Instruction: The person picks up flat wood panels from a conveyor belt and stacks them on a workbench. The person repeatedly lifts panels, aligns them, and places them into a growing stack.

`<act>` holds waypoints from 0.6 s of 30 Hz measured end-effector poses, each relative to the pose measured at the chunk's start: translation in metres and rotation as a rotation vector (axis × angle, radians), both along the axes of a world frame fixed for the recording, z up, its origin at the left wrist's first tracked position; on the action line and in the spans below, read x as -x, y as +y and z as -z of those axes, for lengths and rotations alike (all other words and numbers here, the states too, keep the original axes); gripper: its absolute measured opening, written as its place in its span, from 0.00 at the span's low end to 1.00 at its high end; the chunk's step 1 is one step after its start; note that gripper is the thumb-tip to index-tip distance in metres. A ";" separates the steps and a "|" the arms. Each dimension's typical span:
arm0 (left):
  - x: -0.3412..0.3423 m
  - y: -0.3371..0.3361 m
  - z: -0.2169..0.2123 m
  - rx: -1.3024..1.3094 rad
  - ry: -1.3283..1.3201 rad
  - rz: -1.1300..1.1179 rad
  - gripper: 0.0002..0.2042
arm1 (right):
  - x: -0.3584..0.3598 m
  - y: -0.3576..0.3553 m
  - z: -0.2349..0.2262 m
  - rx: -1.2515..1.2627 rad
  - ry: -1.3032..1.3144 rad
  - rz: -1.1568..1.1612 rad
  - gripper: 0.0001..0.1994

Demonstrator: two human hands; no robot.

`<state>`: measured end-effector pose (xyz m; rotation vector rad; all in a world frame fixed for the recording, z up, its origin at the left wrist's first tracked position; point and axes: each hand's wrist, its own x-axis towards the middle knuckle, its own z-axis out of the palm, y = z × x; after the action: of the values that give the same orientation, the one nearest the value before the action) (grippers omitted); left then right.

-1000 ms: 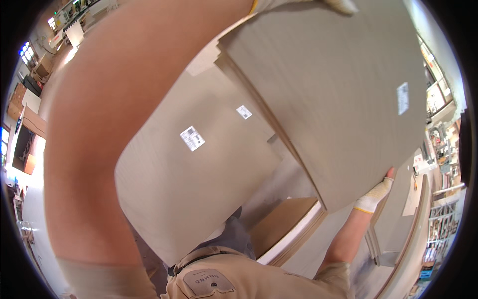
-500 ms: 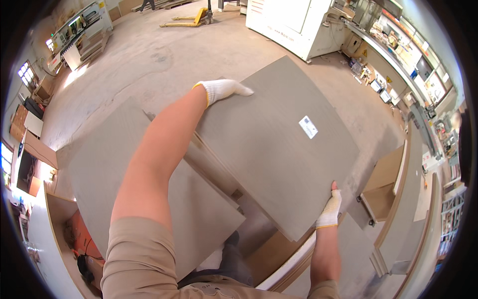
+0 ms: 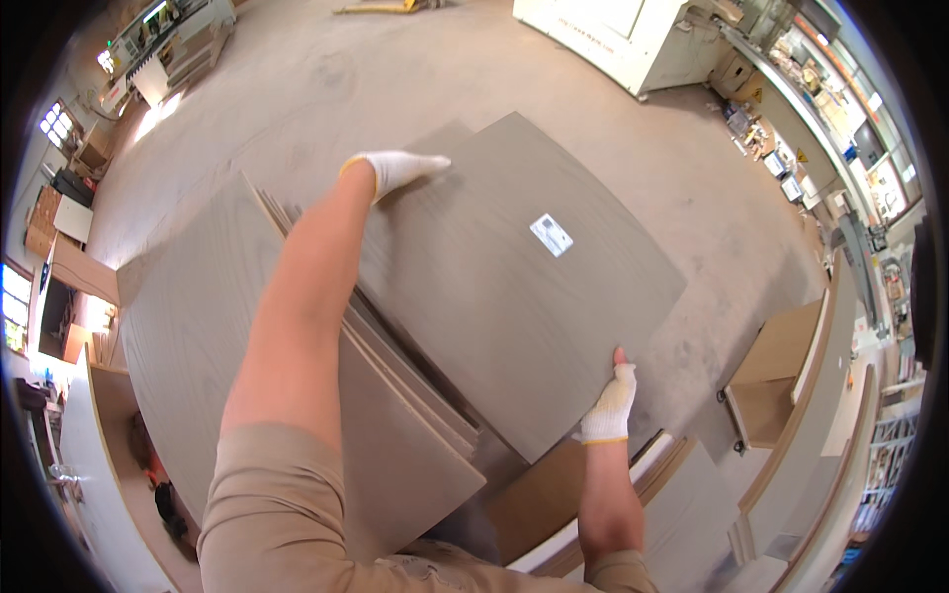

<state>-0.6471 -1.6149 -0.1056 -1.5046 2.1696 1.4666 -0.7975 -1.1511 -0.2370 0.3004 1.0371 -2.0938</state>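
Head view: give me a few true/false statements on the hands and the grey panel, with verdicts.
1. Both hands wear white gloves. True: the left hand and the right hand are gloved.
2. The right hand grips the grey panel at its near edge. True.
3. The left hand rests on the concrete floor. False: it lies on the panel's far corner.
4. The panel carries a small white label. True.
5. The panel is the only board in view. False: it lies over a stack of similar panels.
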 end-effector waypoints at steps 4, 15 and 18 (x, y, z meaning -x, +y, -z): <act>-0.008 -0.022 0.003 0.089 -0.184 0.092 0.45 | -0.021 -0.029 0.004 -0.255 0.050 0.003 0.20; -0.070 -0.028 -0.011 0.373 -0.377 0.205 0.46 | -0.038 -0.104 -0.010 -0.327 0.120 -0.094 0.40; -0.071 -0.029 -0.007 0.385 -0.379 0.182 0.47 | -0.049 -0.113 -0.012 -0.358 0.101 0.012 0.21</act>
<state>-0.5760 -1.6442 -0.0984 -1.4861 2.3483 0.6653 -0.7484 -1.2637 -0.2251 0.3791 1.4758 -1.9429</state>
